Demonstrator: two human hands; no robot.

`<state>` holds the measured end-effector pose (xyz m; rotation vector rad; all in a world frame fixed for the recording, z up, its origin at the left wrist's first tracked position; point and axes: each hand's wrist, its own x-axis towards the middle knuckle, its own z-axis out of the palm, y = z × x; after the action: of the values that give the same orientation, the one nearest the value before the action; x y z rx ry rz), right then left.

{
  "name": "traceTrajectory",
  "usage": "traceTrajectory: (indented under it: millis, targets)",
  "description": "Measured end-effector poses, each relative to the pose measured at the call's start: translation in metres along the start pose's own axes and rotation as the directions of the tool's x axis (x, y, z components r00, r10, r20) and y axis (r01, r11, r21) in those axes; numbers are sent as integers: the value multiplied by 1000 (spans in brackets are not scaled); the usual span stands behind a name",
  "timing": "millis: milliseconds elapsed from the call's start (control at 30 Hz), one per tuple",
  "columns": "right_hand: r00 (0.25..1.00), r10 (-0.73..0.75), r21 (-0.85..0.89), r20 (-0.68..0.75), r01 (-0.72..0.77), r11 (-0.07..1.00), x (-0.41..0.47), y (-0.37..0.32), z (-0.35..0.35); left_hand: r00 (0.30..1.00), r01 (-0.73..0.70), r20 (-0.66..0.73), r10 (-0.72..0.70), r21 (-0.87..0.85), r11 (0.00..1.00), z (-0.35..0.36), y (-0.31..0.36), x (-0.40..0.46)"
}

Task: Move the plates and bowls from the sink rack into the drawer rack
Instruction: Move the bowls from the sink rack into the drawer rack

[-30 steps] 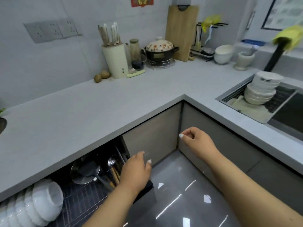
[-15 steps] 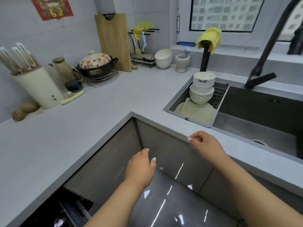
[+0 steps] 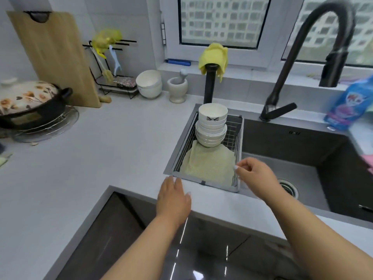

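White bowls [image 3: 211,126] stand stacked at the far end of the sink rack [image 3: 239,150], mouths up, the stack's long axis upright. You are at the reaching step; nothing is lifted yet. Your left hand [image 3: 173,199] lies flat and relaxed over the counter [image 3: 101,158] edge, your right hand [image 3: 255,174] loosely curled and holding nothing by the rack's near corner. Next, I judge, reach past the cloth [image 3: 207,162] and grip the stack from both sides.

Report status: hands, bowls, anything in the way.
Both hands empty: left hand open above the counter edge, right hand loosely curled by the sink rack. Stack of bowls untouched in the rack on a green cloth. Path clear.
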<state>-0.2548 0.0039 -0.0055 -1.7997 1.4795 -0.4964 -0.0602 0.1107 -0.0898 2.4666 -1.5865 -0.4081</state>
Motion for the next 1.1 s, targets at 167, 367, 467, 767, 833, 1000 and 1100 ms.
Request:
traceTrajectory:
  millis: [167,367,467,767,833,1000,1100]
  targets:
    - [998,15,-26,-62,-16,1000,77,-40,16,998,-49,34,43,174,984,5,-13,34]
    - [996,42,-52,-75,-46,998,164,-74,42,996,-88,14,87,182,979,4,-17,41]
    - [997,47,-158,-69,-58,986,192,-79,54,998,-52,46,45,171,984,4,-20,42]
    - [986,-19,-215,-167,-18,976,221,-71,60,995,-81,-41,88,162,983,15,-23,42]
    - [976,-53,-167,-211,18,986,218,-75,55,996,-76,-42,84,163,984,16,-23,41]
    - [933,-167,-94,-320,144,985,187,-84,41,995,-80,-43,87,154,985,20,-23,42]
    - [914,-191,-11,-357,200,980,145,-84,38,996,-78,-32,83,152,985,12,-20,38]
